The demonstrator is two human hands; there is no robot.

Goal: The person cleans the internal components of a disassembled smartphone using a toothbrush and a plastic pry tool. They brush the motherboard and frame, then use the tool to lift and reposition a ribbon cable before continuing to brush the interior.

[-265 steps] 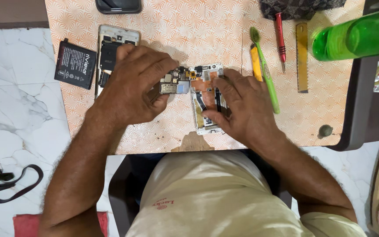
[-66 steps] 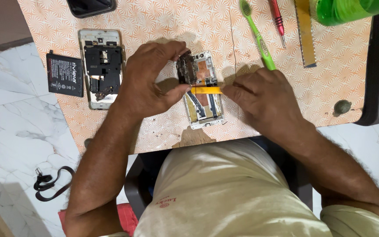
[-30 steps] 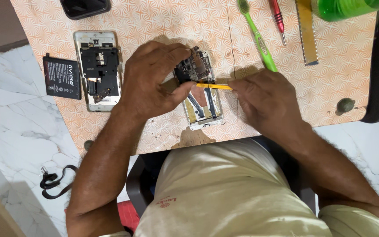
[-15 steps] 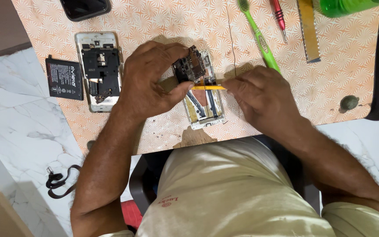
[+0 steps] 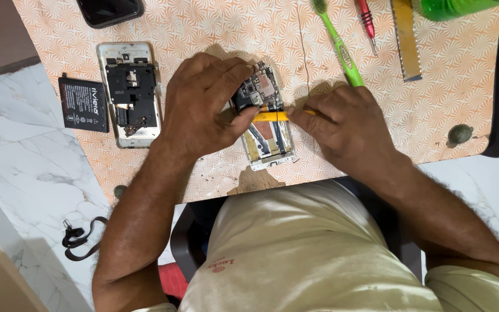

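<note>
An opened phone body [image 5: 268, 138] lies on the orange patterned table [image 5: 215, 34] near its front edge. My left hand [image 5: 200, 104] grips the phone's circuit board [image 5: 255, 89], lifted at an angle from the upper end of the body. My right hand [image 5: 347, 130] holds a thin yellow pry tool [image 5: 272, 116] that lies across the phone, its tip under the board near my left thumb.
A second opened phone frame [image 5: 129, 92] and a black battery [image 5: 83, 105] lie at the left. A dark phone [image 5: 111, 10], green toothbrush [image 5: 339, 43], red screwdriver [image 5: 367, 16], metal ruler [image 5: 406, 40] and green bottle [image 5: 457, 7] sit along the far side. A black strap [image 5: 79, 238] lies on the marble floor.
The yellow tool has stayed across the phone while my left hand tilts the circuit board up. The view has shifted slightly; the tool's tip sits a little further under the board.
</note>
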